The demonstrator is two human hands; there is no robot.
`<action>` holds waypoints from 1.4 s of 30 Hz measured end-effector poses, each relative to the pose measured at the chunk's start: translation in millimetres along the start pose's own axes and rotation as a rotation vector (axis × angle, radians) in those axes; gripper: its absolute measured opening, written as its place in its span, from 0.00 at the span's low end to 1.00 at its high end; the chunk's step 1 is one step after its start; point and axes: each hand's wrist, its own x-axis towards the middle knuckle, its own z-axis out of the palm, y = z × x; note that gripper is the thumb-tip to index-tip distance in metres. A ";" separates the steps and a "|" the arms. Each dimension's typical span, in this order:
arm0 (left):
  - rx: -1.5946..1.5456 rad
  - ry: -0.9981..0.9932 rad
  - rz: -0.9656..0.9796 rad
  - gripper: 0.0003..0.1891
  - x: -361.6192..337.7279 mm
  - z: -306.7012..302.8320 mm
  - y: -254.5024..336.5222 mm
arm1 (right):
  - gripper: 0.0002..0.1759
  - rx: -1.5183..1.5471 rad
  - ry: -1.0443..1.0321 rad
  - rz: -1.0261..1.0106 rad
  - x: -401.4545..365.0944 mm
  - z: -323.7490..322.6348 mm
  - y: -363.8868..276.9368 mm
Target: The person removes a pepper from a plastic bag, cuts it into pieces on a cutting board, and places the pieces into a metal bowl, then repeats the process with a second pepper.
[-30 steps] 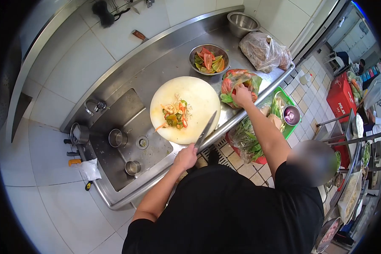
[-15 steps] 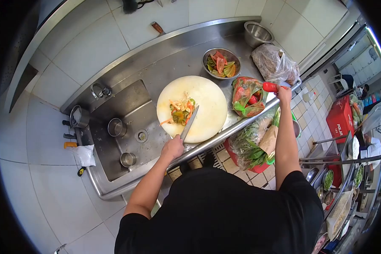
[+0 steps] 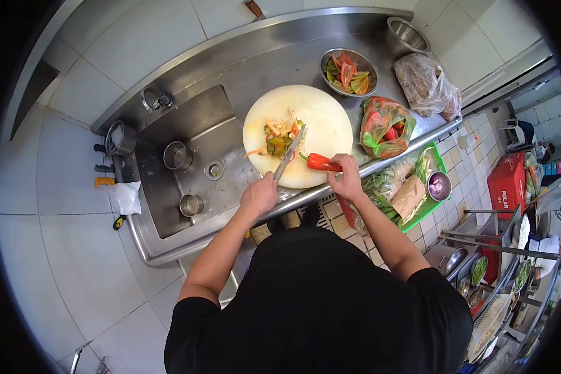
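My left hand [image 3: 260, 196] is closed round the handle of a kitchen knife [image 3: 288, 155], its blade slanting up and right over the round white cutting board [image 3: 331, 124]. My right hand [image 3: 346, 180] grips a long red pepper [image 3: 321, 163] by one end at the board's lower right; its green stem end points left toward the blade. Pepper trimmings [image 3: 279, 141], orange, green and pale, lie heaped left of the blade. Beyond the board a steel bowl [image 3: 375, 73] holds red and green pepper pieces [image 3: 349, 73]. A plastic bag of red peppers [image 3: 385, 128] sits right of the board.
The steel sink [image 3: 174, 218] on the left contains small metal cups [image 3: 191, 204]. At the counter's far right are another clear bag [image 3: 425, 84] and a steel bowl [image 3: 407, 37]. Below the counter edge [image 3: 380, 163], a green crate [image 3: 441, 156] holds leafy greens and a bowl of onions [image 3: 439, 186].
My right hand has brought the red pepper from beyond the pepper bag leftward and down onto the board. My left hand still holds the knife beside the trimmings. The camera view has shifted slightly.
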 end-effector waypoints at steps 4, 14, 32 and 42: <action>0.002 -0.012 -0.017 0.14 -18.5 -5.3 23.7 | 0.18 0.067 -0.056 -0.033 23.3 18.2 -23.9; 0.104 -0.044 0.033 0.11 -47.1 9.4 25.9 | 0.15 0.081 -0.061 0.047 24.9 39.4 -29.2; 0.140 -0.157 0.062 0.12 -23.0 -15.1 45.4 | 0.16 0.054 -0.094 0.154 32.9 42.1 -25.4; 0.053 -0.153 -0.010 0.14 23.5 24.0 54.1 | 0.14 0.060 -0.042 0.042 30.1 41.9 -25.9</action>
